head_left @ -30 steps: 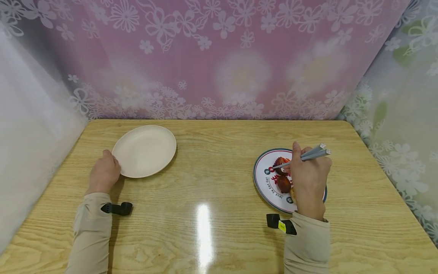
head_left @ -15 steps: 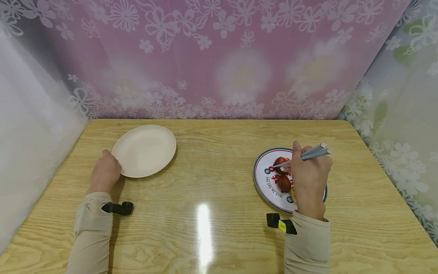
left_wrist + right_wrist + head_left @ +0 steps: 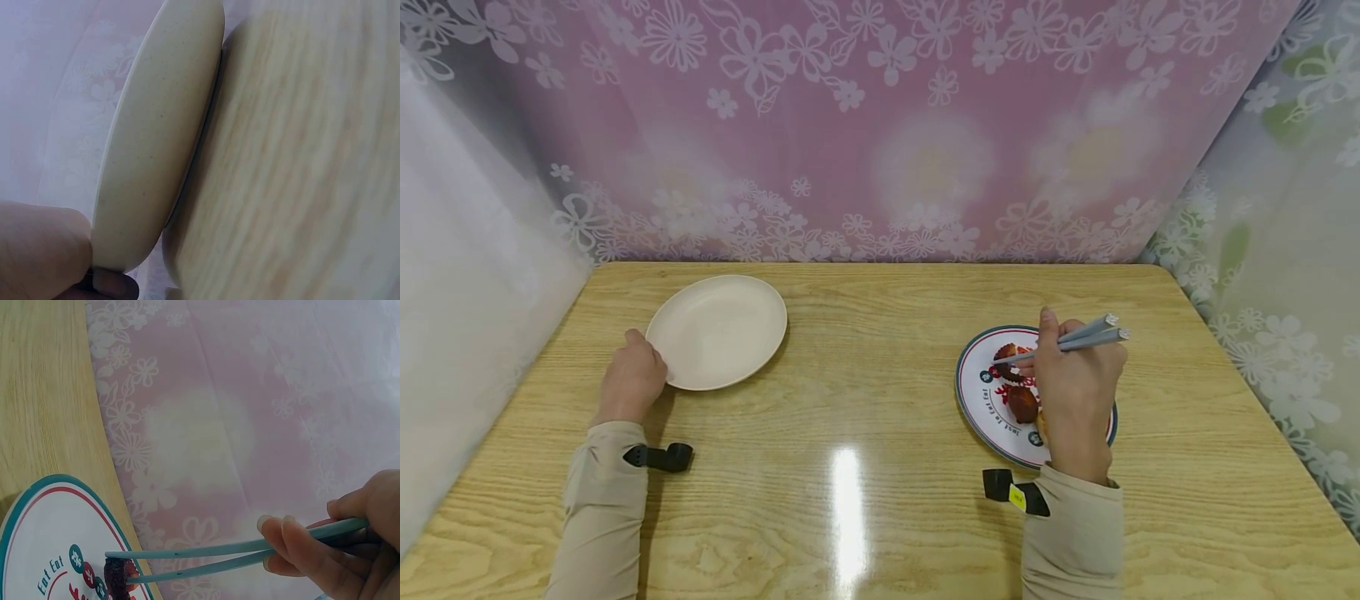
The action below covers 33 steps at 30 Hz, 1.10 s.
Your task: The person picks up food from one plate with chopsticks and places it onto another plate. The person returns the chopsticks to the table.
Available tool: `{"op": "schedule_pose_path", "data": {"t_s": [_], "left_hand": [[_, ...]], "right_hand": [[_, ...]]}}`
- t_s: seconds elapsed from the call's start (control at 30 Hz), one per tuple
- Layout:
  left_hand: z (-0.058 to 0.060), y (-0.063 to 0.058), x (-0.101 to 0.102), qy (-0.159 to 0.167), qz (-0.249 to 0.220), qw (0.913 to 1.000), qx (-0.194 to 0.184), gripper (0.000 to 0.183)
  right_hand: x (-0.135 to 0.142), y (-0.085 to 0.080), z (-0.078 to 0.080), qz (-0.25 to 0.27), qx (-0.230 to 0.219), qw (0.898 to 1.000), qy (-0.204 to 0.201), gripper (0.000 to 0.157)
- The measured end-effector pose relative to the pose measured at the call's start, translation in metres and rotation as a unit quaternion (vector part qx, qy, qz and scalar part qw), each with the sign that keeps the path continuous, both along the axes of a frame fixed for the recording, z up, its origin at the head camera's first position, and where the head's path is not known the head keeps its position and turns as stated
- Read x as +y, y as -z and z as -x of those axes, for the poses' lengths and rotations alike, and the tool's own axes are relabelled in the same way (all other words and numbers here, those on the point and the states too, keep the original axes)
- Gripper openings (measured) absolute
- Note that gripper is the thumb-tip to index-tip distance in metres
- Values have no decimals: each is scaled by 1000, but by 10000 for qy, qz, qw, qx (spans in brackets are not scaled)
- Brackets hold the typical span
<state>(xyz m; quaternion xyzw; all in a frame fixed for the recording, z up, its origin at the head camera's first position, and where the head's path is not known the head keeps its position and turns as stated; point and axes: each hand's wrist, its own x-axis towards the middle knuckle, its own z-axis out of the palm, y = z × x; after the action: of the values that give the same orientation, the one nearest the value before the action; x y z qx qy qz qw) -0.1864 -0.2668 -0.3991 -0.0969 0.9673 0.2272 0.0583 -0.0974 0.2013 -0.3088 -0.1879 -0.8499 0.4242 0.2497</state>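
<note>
At the left, my left hand (image 3: 631, 379) grips the near-left rim of a plain beige plate (image 3: 718, 333), with the thumb over the edge. The left wrist view shows the plate's outer side (image 3: 150, 137) and the hand (image 3: 40, 250) at its rim. My right hand (image 3: 1084, 392) holds a pair of blue-grey chopsticks (image 3: 206, 550) above a patterned plate (image 3: 973, 417). Their tips are on either side of a dark brown food piece (image 3: 117, 575) with a scalloped edge. Beside that piece lies a round brown one (image 3: 1022, 404); a yellowish piece (image 3: 1042, 427) is mostly hidden by the hand.
Both plates are on a wood-grain table (image 3: 880, 375), well apart from each other. A pink flowered curtain (image 3: 880, 150) hangs behind the far edge, and pale curtains close off both sides. Black wrist cameras (image 3: 670, 457) are strapped over the sleeves.
The chopstick tips and the scalloped food piece have shifted slightly to the left, and the piece now sits at a different angle. My left hand and the beige plate stay put.
</note>
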Motion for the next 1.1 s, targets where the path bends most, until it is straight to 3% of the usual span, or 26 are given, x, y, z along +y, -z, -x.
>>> {"op": "schedule_pose_path", "data": {"t_s": [0.27, 0.67, 0.93, 1.1], "left_hand": [[2, -1, 5, 24, -26, 10000, 65, 34], [3, -1, 8, 37, -53, 10000, -25, 36], [1, -3, 0, 83, 16, 9998, -154, 41], [-1, -4, 0, 31, -11, 9995, -308, 43]], "right_hand": [[-1, -4, -2, 468, 60, 9989, -66, 55], [-22, -1, 1, 1014, 821, 9900, -529, 47], [-65, 16, 11, 1582, 1358, 9656, -1557, 46], [-91, 30, 17, 1808, 1548, 9508, -1981, 46]]}}
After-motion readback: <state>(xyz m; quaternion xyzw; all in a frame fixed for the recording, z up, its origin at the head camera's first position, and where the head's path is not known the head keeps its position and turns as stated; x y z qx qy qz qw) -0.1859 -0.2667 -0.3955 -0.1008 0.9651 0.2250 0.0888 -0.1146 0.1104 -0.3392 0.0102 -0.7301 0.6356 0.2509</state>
